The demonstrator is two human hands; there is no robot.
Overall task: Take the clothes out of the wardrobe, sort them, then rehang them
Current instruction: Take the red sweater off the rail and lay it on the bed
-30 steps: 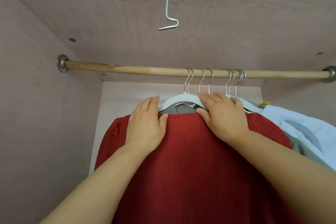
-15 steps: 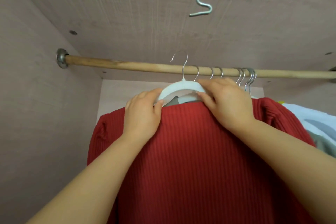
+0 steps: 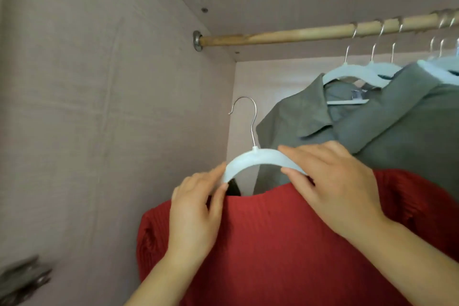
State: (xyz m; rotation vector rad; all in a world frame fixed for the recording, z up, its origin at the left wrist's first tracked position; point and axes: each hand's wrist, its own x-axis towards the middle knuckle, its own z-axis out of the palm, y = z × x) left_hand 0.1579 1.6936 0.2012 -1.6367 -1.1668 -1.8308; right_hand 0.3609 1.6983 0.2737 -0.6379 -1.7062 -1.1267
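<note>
One garment down, basically: inside the wardrobe (image 3: pixel 99 107) the red ribbed sweater (image 3: pixel 273 243) is being carried clear now, down and to the left, where half a second back it was only just being lifted off the wooden rod (image 3: pixel 298 35). So the taking-out step is being wrapped up for this piece and sorting is probably being lined up next, though several grey shirts (image 3: pixel 372 119) are still being left hanging on the rod to the right. The sweater is being held draped straight down below both hands. The right hand (image 3: pixel 340 181) is being curled over the right arm of the white hanger (image 3: pixel 258 159), fingers on top and thumb under, while the left hand (image 3: pixel 196 216) is being pinched onto its left end. The metal hook (image 3: pixel 244 117) is being left free in the air, well below the rod, touching nothing.
</note>
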